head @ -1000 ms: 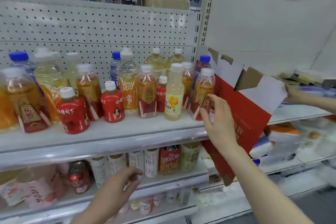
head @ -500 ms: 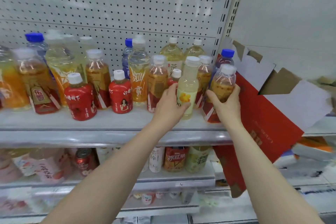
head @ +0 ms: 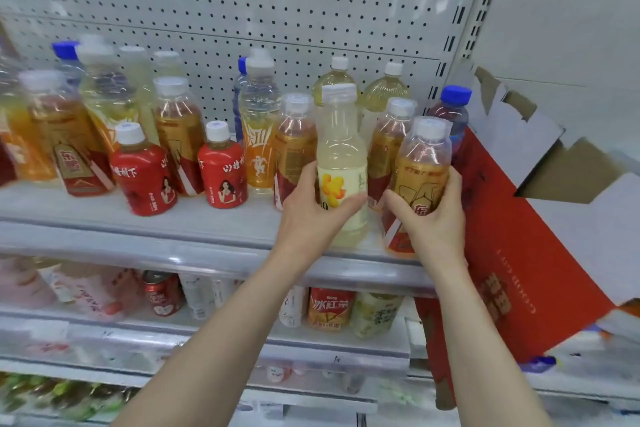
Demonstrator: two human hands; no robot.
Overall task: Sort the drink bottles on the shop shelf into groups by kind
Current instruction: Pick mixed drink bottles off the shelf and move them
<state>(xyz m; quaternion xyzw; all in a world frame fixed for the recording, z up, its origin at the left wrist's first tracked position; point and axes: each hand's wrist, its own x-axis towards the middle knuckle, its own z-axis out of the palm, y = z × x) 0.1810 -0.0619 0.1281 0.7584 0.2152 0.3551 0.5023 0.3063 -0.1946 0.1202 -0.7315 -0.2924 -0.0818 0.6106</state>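
On a white metal shop shelf (head: 194,218), clear plastic tea bottles with red-and-gold labels (head: 65,135), blue-capped bottles (head: 66,49) and squat red-wrapped bottles (head: 143,173) are seen mixed together. At centre, a tall pale-yellow juice bottle with a white cap (head: 343,152) is gripped round its label by the left hand (head: 311,215). Just beside it, at the shelf's front edge, an amber tea bottle (head: 423,163) is clasped by the right hand (head: 434,218). A torn red cardboard carton (head: 512,253) is propped at far right. The sorting is judged barely begun, with most kinds left to be grouped
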